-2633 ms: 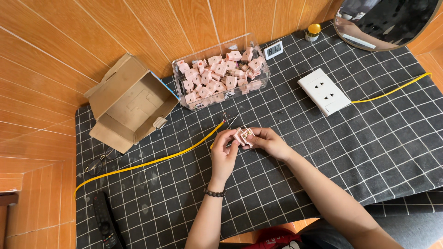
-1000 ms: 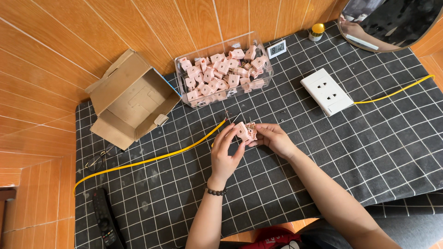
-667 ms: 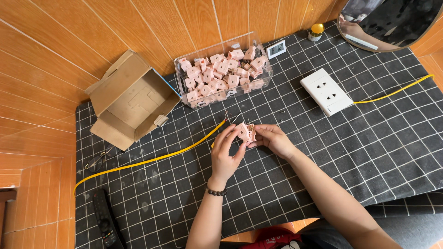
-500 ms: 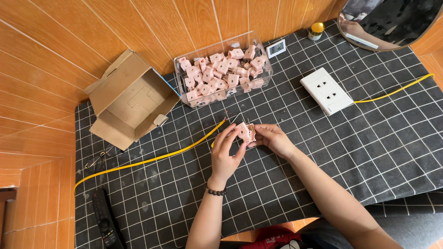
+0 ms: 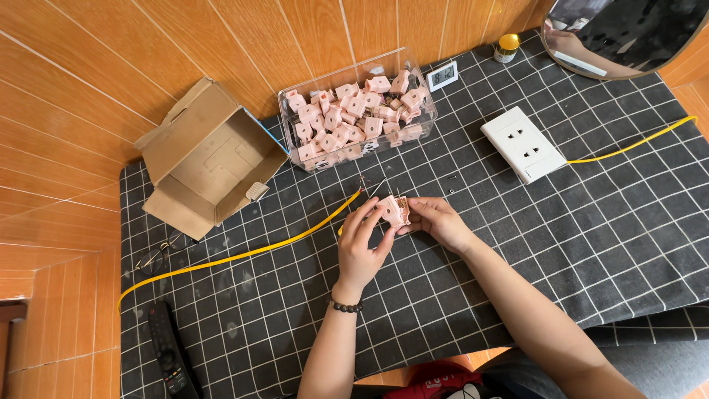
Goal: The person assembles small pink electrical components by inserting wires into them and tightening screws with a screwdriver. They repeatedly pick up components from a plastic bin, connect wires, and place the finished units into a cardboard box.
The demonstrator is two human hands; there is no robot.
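While both hands, left (image 5: 360, 247) and right (image 5: 437, 220), were clamped on the pink part (image 5: 392, 210) at frame centre, I judged it light, stiff, best pinched by its edges.

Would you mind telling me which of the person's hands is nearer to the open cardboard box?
The left hand is nearer: the cardboard box lies up and to its left. The right hand is farther off, on the far side of the small pink part that both hands hold.

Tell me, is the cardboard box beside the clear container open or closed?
Open. The cardboard box has its flaps folded outward and its bare brown inside faces up; only one small pale item shows at its edge.
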